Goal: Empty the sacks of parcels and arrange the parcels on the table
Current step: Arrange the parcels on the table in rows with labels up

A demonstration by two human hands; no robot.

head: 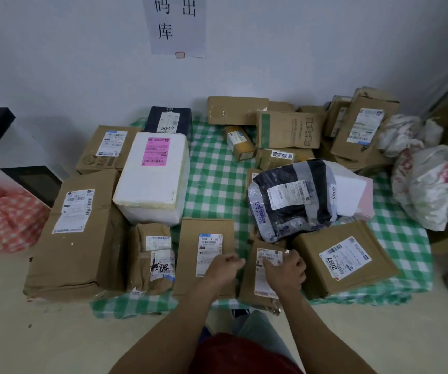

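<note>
Our right hand lies on the small parcel, thumb on its label and fingers bent over its far right edge, which we read as a grip, though the fingertips are hidden. Our left hand hangs loosely curled just beside it, holding nothing, over the near end of the flat box. The small parcel sits at the front edge of the table, label up, wedged between the flat box on its left and the 2097 box on its right, with its near end poking past the edge

We judge the step to be seating this parcel in the front row. To do it well, we should slide it away from the edge until it lies fully on the table, square it with its neighbours and keep the label facing up. The left hand can steady the flat box so it does not shift. The poly bag leans just behind, so we should push gently or it will slump forward

Further out, the foam box and the long box fill the left side, a loose pile of cartons fills the back right, and bulging sacks sit at the right end, so more emptying seems to remain
</note>
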